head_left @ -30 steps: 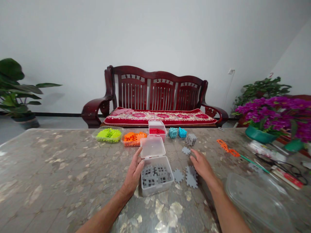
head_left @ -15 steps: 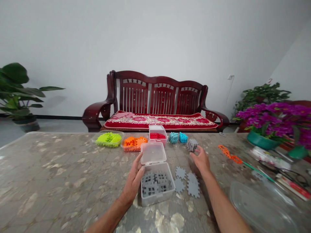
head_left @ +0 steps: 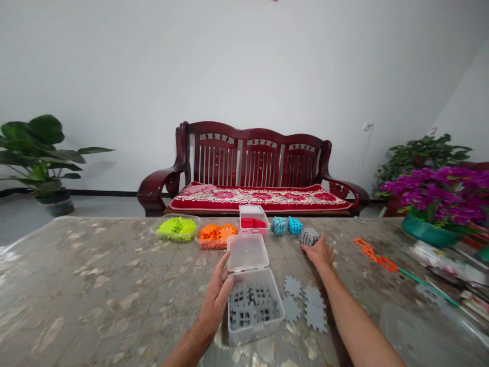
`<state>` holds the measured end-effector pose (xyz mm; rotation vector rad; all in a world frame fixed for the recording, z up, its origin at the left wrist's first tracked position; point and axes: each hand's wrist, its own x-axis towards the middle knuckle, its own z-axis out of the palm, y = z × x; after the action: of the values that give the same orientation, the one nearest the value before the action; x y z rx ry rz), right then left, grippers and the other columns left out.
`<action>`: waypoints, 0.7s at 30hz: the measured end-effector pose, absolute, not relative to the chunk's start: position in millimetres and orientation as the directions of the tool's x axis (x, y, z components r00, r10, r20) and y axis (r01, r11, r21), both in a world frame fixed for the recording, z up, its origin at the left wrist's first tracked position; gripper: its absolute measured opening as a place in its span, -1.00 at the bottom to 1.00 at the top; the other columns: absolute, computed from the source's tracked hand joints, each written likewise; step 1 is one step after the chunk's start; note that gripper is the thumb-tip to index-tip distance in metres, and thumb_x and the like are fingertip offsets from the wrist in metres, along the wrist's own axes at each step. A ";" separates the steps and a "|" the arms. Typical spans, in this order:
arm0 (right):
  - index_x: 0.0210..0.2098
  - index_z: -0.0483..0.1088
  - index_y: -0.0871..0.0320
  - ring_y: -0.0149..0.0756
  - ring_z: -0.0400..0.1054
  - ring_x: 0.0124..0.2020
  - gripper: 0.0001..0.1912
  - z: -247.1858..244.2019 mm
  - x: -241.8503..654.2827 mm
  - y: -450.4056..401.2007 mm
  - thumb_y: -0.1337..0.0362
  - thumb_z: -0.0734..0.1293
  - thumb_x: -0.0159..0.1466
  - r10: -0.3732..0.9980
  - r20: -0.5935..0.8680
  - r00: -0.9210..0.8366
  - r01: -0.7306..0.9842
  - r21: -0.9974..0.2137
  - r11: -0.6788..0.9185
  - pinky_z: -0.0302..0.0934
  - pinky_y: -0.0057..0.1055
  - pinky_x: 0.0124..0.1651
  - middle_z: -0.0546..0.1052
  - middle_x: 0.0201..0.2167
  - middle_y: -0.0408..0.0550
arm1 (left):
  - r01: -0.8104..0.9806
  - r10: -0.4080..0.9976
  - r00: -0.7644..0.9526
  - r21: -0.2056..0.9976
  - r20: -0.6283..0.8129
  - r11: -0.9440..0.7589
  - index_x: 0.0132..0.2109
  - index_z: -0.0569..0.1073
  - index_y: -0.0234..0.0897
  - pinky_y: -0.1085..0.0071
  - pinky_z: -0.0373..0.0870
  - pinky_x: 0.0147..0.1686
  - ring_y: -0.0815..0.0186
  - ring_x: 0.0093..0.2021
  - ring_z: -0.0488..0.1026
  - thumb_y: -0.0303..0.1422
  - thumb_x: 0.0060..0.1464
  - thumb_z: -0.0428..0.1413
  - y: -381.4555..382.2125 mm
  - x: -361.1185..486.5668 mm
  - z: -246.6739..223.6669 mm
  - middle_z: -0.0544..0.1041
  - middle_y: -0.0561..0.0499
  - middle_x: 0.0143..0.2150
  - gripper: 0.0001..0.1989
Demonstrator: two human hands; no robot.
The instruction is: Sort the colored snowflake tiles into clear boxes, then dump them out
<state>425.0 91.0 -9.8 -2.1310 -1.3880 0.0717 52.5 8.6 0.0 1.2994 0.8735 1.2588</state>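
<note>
R hand (head_left: 320, 251), centre-right of frame, has fingers curled round the gray stack (head_left: 309, 237); can't tell how tight the grip is. L hand (head_left: 217, 298), lower centre, fingers loosely open, at the L side of the clear box (head_left: 256, 329) w/ gray pcs inside, lid (head_left: 248, 253) up. Flat gray pcs (head_left: 304, 305) lie on the table (head_left: 126, 300) just right of the box. Teal stack (head_left: 278, 226) & blue stack (head_left: 294, 225) sit upper left of the R hand; orange tub (head_left: 216, 244) is left of the lid.

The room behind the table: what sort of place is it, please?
It looks like a living room in a home, though I cannot be certain. The carved wooden sofa with a red floral cover, the potted plant on the floor and the purple flowers suggest it.
</note>
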 end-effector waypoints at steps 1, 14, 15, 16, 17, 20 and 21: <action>0.30 0.06 0.25 0.18 0.41 0.04 -0.17 -8.6 423.9 90.9 0.06 0.31 0.12 0.832 0.258 0.490 0.809 -0.491 -0.324 0.23 0.16 0.03 0.51 0.01 0.36 | -0.159 0.968 0.169 0.975 0.185 -0.159 0.40 0.11 -0.26 0.15 0.36 0.16 0.02 0.08 0.49 0.00 0.21 0.05 8.7 52.4 -0.1 0.53 -0.16 0.14 -0.25; 0.19 0.27 0.20 0.08 0.46 -0.06 -0.28 -5.5 383.0 42.2 0.08 0.36 0.06 0.869 0.250 0.426 0.855 -0.425 -0.297 0.30 -0.12 -0.01 0.57 -0.08 0.15 | -0.134 0.965 0.145 0.971 0.218 -0.199 0.39 0.13 -0.27 0.15 0.31 0.18 0.04 0.16 0.44 -0.09 0.22 0.03 9.1 53.5 3.2 0.45 -0.16 0.22 -0.32; 0.20 0.26 0.19 0.06 0.45 -0.03 -0.27 -7.0 379.6 36.6 0.10 0.36 0.06 0.876 0.254 0.410 0.861 -0.423 -0.281 0.29 -0.13 0.02 0.57 -0.06 0.14 | -0.128 0.965 0.147 0.971 0.218 -0.200 0.39 0.13 -0.27 0.15 0.32 0.18 0.05 0.14 0.46 -0.09 0.23 0.03 8.8 53.5 4.4 0.48 -0.16 0.19 -0.32; 0.20 0.26 0.19 0.05 0.43 0.00 -0.27 -8.5 376.5 30.9 0.11 0.37 0.06 0.881 0.260 0.396 0.867 -0.423 -0.265 0.28 -0.14 0.05 0.56 -0.03 0.14 | -0.122 0.964 0.147 0.971 0.220 -0.203 0.39 0.13 -0.28 0.14 0.33 0.17 0.06 0.11 0.48 -0.09 0.23 0.02 8.4 53.6 5.7 0.51 -0.15 0.15 -0.32; 0.21 0.26 0.18 0.04 0.41 0.04 -0.26 -10.1 373.5 25.3 0.12 0.37 0.05 0.885 0.268 0.381 0.871 -0.425 -0.246 0.27 -0.15 0.08 0.54 0.00 0.14 | -0.118 0.963 0.149 0.971 0.225 -0.209 0.39 0.13 -0.29 0.13 0.34 0.16 0.06 0.08 0.49 -0.08 0.23 0.02 8.1 53.6 6.8 0.53 -0.14 0.12 -0.32; 0.24 0.22 0.18 0.05 0.37 0.10 -0.22 -14.1 366.4 8.3 0.12 0.38 0.05 0.896 0.280 0.345 0.871 -0.451 -0.194 0.23 -0.13 0.14 0.52 0.05 0.15 | -0.137 0.957 0.166 0.967 0.237 -0.216 0.40 0.10 -0.30 0.09 0.36 0.14 0.04 0.06 0.50 -0.07 0.23 0.01 7.1 54.0 9.8 0.53 -0.16 0.11 -0.30; 0.26 0.20 0.19 0.05 0.37 0.10 -0.20 -15.0 364.4 2.7 0.12 0.38 0.05 0.900 0.279 0.335 0.868 -0.462 -0.180 0.22 -0.13 0.14 0.51 0.05 0.15 | -0.150 0.956 0.168 0.965 0.241 -0.217 0.40 0.10 -0.29 0.09 0.36 0.14 0.04 0.08 0.49 -0.07 0.23 0.01 6.8 54.3 10.8 0.52 -0.17 0.14 -0.30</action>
<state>364.4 2.7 -15.0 -2.0584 -1.5441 0.0761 54.3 6.8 10.8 1.3592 0.8562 1.2918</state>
